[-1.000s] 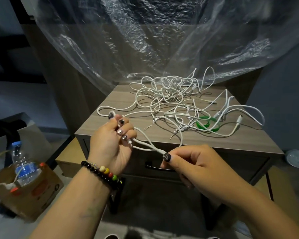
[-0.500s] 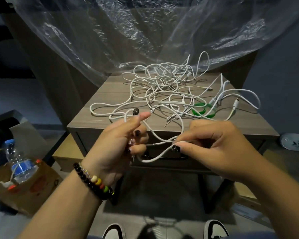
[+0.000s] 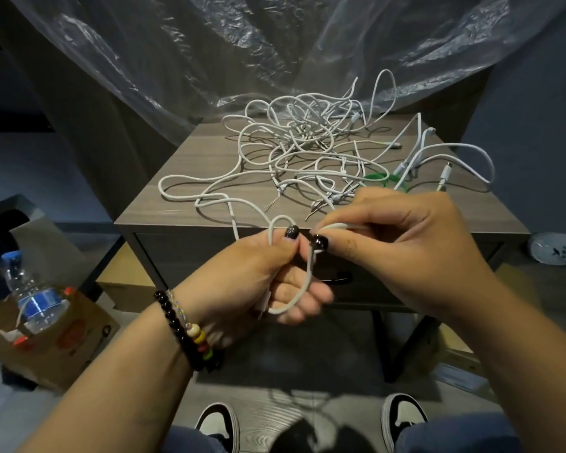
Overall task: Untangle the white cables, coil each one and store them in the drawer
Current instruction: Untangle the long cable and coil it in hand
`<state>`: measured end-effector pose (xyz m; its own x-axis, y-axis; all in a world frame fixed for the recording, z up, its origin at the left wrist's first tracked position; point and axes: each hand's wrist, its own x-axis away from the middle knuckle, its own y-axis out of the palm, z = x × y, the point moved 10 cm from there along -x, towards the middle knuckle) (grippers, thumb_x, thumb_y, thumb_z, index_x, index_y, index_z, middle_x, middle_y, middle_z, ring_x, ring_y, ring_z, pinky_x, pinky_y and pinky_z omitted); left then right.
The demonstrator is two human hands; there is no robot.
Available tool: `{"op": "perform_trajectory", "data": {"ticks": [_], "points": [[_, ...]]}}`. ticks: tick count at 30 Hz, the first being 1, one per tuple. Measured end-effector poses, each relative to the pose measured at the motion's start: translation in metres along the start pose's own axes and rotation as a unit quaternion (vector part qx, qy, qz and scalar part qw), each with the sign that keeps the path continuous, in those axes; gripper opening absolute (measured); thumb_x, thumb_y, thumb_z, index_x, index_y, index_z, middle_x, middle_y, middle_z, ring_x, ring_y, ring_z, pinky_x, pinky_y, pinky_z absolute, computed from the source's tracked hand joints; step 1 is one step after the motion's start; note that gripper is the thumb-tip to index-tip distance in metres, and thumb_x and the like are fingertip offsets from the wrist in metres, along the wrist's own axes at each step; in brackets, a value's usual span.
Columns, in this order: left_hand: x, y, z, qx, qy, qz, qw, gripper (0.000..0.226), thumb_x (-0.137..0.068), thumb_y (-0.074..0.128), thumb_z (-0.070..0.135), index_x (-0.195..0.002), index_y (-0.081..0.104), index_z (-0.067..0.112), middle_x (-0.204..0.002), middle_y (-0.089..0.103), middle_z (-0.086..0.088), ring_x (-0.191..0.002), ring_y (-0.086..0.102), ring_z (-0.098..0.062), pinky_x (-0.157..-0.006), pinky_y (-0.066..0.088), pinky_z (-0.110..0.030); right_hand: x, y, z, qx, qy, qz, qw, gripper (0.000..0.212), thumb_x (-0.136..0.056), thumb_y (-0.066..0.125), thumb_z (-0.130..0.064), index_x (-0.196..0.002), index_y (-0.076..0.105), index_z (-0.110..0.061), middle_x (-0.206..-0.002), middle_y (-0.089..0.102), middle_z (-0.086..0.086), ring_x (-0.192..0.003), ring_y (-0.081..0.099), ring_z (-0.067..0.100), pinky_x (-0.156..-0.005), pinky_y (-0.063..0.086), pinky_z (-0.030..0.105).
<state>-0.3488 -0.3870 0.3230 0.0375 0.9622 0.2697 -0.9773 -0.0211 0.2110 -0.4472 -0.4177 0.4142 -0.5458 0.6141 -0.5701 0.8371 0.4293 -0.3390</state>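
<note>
Fingers (image 3: 294,273) around white cable (image 3: 307,276)

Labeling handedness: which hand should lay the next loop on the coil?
Right, probably. The left hand grips the started loop of white cable; the right hand pinches the strand running back to the tangle.

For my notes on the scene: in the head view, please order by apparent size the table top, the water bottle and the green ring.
1. Table top, largest.
2. Water bottle.
3. Green ring, smallest, partly hidden by cables.

Both hands meet thumb to thumb, left hand (image 3: 268,276) curled, right hand (image 3: 402,246) pinching.
</note>
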Motion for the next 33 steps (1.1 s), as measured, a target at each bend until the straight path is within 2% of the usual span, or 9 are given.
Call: {"op": "perform_trajectory", "data": {"ticks": [3, 6, 11, 15, 19, 24, 27, 29, 33], "points": [[0.000, 0.001, 0.001, -0.009, -0.002, -0.009, 1.000, 0.025, -0.101, 0.036, 0.017, -0.085, 0.054, 0.011, -0.051, 0.046, -0.004, -0.031, 0.035, -0.007, -0.034, 0.026, -0.013, 0.000, -0.002, 0.004, 0.013, 0.009, 0.016, 1.000, 0.010, -0.076, 0.072, -0.013, -0.084, 0.077, -0.014, -0.063, 0.063, -0.001, -0.058, 0.053, 0.012, -0.058, 0.041, 0.019], [0.000, 0.007, -0.004, -0.001, -0.008, -0.026, 1.000, 0.025, -0.098, 0.036, 0.014, -0.082, 0.055, 0.012, -0.053, 0.037, -0.001, -0.035, 0.031, -0.007, -0.038, 0.024, -0.016, 0.000, 0.003, 0.008, 0.041, 0.016, 0.007, 0.999, 0.011, -0.078, 0.069, -0.013, -0.084, 0.079, -0.012, -0.060, 0.059, -0.008, -0.059, 0.053, 0.003, -0.060, 0.038, 0.012], [0.002, 0.006, 0.002, 0.068, 0.013, -0.022, 0.997, 0.016, -0.079, 0.049, 0.017, -0.077, 0.059, 0.005, -0.057, 0.058, -0.007, -0.041, 0.055, -0.013, -0.038, 0.046, -0.020, 0.001, -0.002, 0.017, 0.043, 0.038, 0.041, 0.998, 0.012, -0.075, 0.070, -0.016, -0.083, 0.078, -0.016, -0.060, 0.059, -0.001, -0.056, 0.049, 0.002, -0.057, 0.036, 0.011], [0.004, 0.012, 0.006, 0.096, 0.007, -0.058, 0.994, 0.010, -0.082, 0.047, 0.014, -0.074, 0.052, 0.010, -0.055, 0.027, 0.003, -0.038, 0.024, -0.002, -0.035, 0.019, -0.013, 0.001, 0.000, 0.019, -0.014, 0.059, 0.043, 0.997, 0.012, -0.076, 0.074, -0.009, -0.079, 0.076, -0.021, -0.072, 0.071, 0.000, -0.060, 0.060, 0.020, -0.059, 0.048, 0.022], [0.004, -0.001, 0.020, 0.156, 0.027, -0.051, 0.986, 0.014, -0.082, 0.053, 0.009, -0.068, 0.053, 0.012, -0.052, 0.025, 0.007, -0.037, 0.022, -0.001, -0.035, 0.014, -0.013, -0.001, -0.021, 0.020, 0.006, 0.058, 0.069, 0.996, 0.015, -0.084, 0.071, -0.005, -0.081, 0.074, -0.020, -0.076, 0.071, 0.011, -0.061, 0.059, 0.023, -0.059, 0.049, 0.033], [0.005, -0.023, 0.036, 0.193, 0.097, 0.015, 0.976, 0.018, -0.085, 0.046, 0.024, -0.071, 0.049, 0.014, -0.053, 0.021, 0.008, -0.037, 0.018, -0.001, -0.035, 0.011, -0.013, -0.002, -0.023, 0.021, 0.049, 0.043, 0.094, 0.993, 0.011, -0.085, 0.070, -0.007, -0.085, 0.075, -0.017, -0.075, 0.072, 0.010, -0.068, 0.063, 0.029, -0.059, 0.050, 0.038], [0.006, -0.020, 0.030, 0.083, 0.097, 0.026, 0.991, 0.026, -0.082, 0.048, 0.038, -0.073, 0.050, 0.013, -0.055, 0.021, 0.005, -0.042, 0.015, -0.005, -0.037, 0.013, -0.015, -0.001, -0.021, 0.025, 0.061, 0.046, 0.107, 0.991, 0.011, -0.086, 0.069, -0.008, -0.085, 0.075, -0.017, -0.076, 0.072, 0.005, -0.068, 0.065, 0.022, -0.063, 0.052, 0.040], [0.007, -0.018, 0.029, 0.013, 0.110, 0.029, 0.993, 0.024, -0.081, 0.047, 0.034, -0.075, 0.050, 0.011, -0.053, 0.023, 0.004, -0.042, 0.018, -0.006, -0.036, 0.019, -0.014, 0.000, -0.021, 0.027, 0.061, 0.051, 0.117, 0.990, 0.010, -0.086, 0.069, -0.008, -0.085, 0.075, -0.016, -0.076, 0.073, 0.004, -0.069, 0.065, 0.021, -0.065, 0.052, 0.039], [0.007, -0.018, 0.032, 0.043, 0.133, 0.031, 0.990, 0.023, -0.083, 0.044, 0.031, -0.072, 0.046, 0.011, -0.051, 0.026, 0.004, -0.036, 0.023, -0.004, -0.035, 0.024, -0.014, 0.000, -0.013, 0.027, 0.070, 0.058, 0.094, 0.991, 0.010, -0.087, 0.068, -0.011, -0.083, 0.076, -0.016, -0.071, 0.071, 0.004, -0.064, 0.062, 0.025, -0.059, 0.050, 0.036]]}}
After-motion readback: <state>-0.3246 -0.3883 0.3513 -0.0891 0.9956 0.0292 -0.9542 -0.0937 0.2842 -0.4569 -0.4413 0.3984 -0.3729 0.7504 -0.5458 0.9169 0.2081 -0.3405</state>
